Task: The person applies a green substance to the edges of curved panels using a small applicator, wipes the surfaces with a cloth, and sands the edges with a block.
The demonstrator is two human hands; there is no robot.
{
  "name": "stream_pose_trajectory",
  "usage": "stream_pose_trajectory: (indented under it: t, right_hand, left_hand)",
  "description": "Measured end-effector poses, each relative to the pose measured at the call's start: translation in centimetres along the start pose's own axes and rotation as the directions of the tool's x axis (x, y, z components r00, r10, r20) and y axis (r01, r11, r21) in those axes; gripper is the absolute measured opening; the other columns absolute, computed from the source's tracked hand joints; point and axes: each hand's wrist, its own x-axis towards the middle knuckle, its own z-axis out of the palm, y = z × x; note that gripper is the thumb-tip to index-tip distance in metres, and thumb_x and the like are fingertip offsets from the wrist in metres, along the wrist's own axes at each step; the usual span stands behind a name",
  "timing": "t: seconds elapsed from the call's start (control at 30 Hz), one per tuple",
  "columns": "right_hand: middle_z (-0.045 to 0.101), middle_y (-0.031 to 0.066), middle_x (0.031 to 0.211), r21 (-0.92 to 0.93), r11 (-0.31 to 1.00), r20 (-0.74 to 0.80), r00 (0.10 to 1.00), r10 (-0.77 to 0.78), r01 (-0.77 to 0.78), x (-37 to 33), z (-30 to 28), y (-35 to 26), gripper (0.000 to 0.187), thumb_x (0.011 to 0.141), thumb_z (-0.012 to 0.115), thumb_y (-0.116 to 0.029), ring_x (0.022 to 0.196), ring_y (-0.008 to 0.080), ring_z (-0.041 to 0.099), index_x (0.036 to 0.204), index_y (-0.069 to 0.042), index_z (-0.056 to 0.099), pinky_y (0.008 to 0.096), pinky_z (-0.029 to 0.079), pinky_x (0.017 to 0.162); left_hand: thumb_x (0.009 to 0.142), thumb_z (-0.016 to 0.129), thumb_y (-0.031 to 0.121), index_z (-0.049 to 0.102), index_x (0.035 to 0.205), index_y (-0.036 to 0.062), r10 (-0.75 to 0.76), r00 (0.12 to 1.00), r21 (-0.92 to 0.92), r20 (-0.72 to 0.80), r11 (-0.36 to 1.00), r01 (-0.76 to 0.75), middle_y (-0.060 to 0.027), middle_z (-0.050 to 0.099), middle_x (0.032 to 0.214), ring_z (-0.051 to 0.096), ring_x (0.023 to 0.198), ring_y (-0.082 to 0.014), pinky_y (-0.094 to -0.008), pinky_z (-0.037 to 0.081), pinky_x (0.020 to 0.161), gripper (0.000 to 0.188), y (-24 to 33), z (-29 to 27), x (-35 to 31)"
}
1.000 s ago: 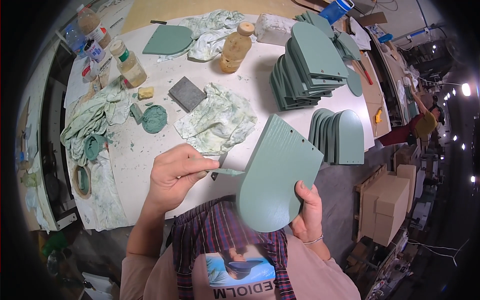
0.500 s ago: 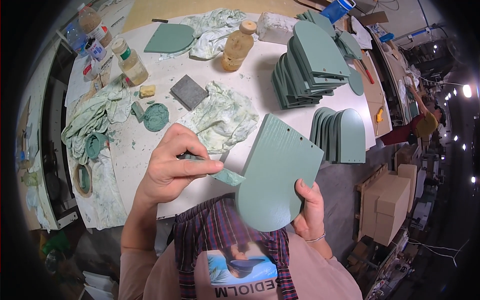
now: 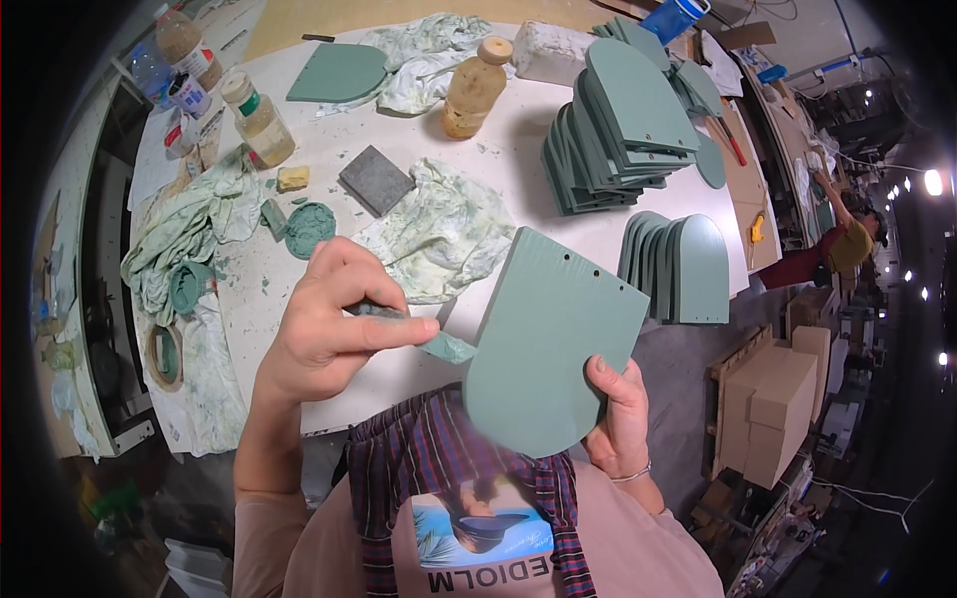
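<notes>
My left hand (image 3: 334,314) pinches a putty knife (image 3: 449,347) whose blade carries green filler. The blade's tip meets or nearly meets the left edge of a green rounded panel (image 3: 548,349). That panel is tilted in front of my body, its straight end with several small holes pointing away. Gripping its right side is my right hand (image 3: 618,419), thumb on the face and fingers hidden behind. Beyond my left hand lie a round tub of green filler (image 3: 310,231), a grey sanding block (image 3: 377,180) and a crumpled stained cloth (image 3: 444,234).
A tall stack of green panels (image 3: 638,110) stands at the far right, with a shorter row of panels (image 3: 698,269) nearer. Bottles (image 3: 478,90) and a single flat panel (image 3: 339,73) occupy the far side. Cardboard boxes (image 3: 773,409) sit right of the table. Another person (image 3: 847,244) works at far right.
My left hand and the putty knife have shifted slightly left and toward me. The held panel has tilted a little, and the shine on its face has faded.
</notes>
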Motion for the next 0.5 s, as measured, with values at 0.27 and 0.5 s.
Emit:
stream_pose_trajectory:
  t: [0.27,0.5]
  right_hand:
    - [0.062,0.0157,0.115,-0.067,0.998,-0.021,1.000,-0.016,0.015,-0.16,0.07,-0.10,0.046,0.087,0.067,-0.013,0.101,0.0237,0.064,0.125,0.007,0.049,0.0348,0.052,0.089]
    - [0.063,0.0157,0.114,-0.083,0.996,-0.021,1.000,-0.023,0.021,-0.23,-0.04,-0.01,0.046,0.087,0.067,-0.014,0.099,0.0235,0.065,0.124,0.008,0.050,0.0349,0.053,0.089]
  left_hand:
    - [0.063,0.070,-0.001,0.077,0.094,0.0124,0.025,0.999,0.005,0.040,1.000,-0.025,-0.0010,0.060,0.084,0.047,0.080,-0.0230,-0.0328,0.039,0.069,0.034,0.13,-0.27,0.16]
    - [0.063,0.071,0.001,0.077,0.094,0.0113,-0.002,1.000,0.035,0.006,0.999,0.002,-0.0018,0.059,0.083,0.048,0.080,-0.0232,-0.0325,0.039,0.070,0.033,0.13,-0.12,0.23]
